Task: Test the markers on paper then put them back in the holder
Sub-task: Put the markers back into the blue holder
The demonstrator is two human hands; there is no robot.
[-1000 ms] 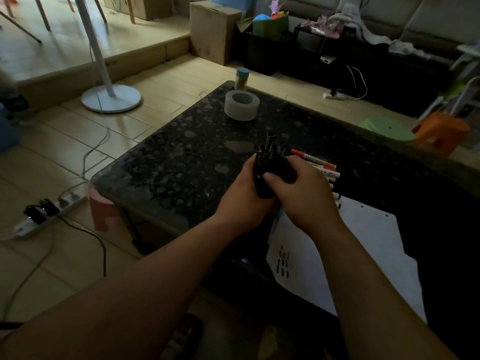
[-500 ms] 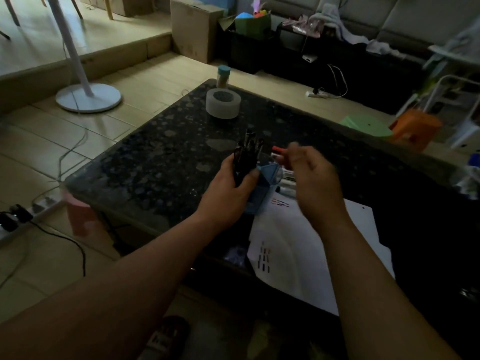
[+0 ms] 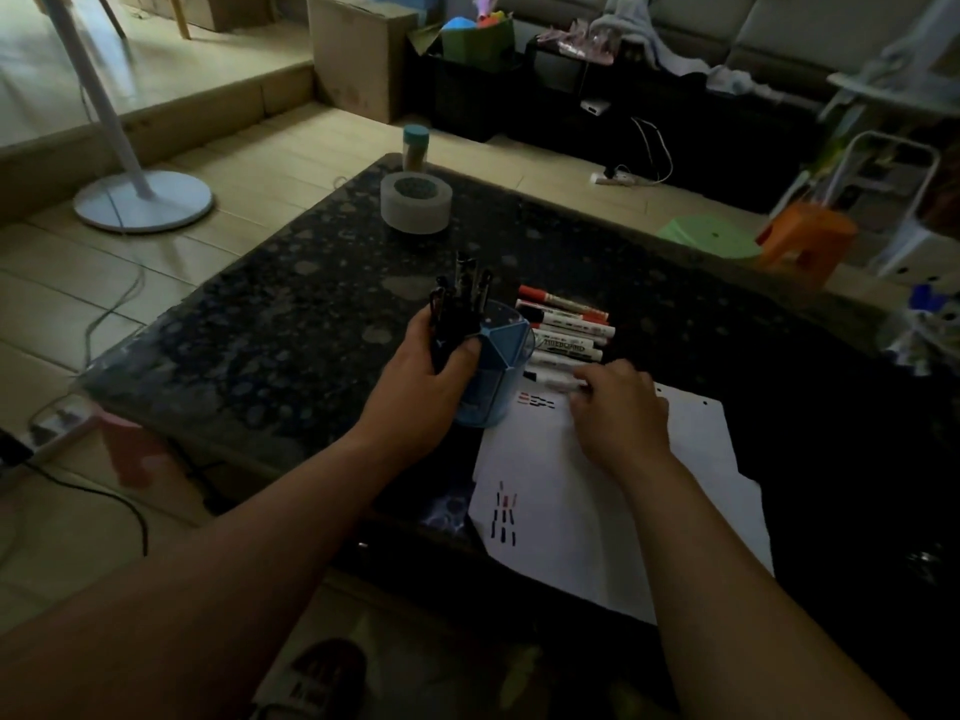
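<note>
Markers [image 3: 566, 330] lie in a row on the counter [image 3: 291, 324] beside the holder [image 3: 498, 387], where the left hand [image 3: 421, 392] grips a black bunch [image 3: 460, 304] — the right hand [image 3: 618, 407] pinches the nearest marker [image 3: 550, 379], probably to lift and drop it in.

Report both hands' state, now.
Left hand: grips the black markers.
Right hand: fingers on a white marker; grip cannot be told.

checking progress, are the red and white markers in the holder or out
Out: the markers lie side by side on the table, just right of the blue holder.
</note>
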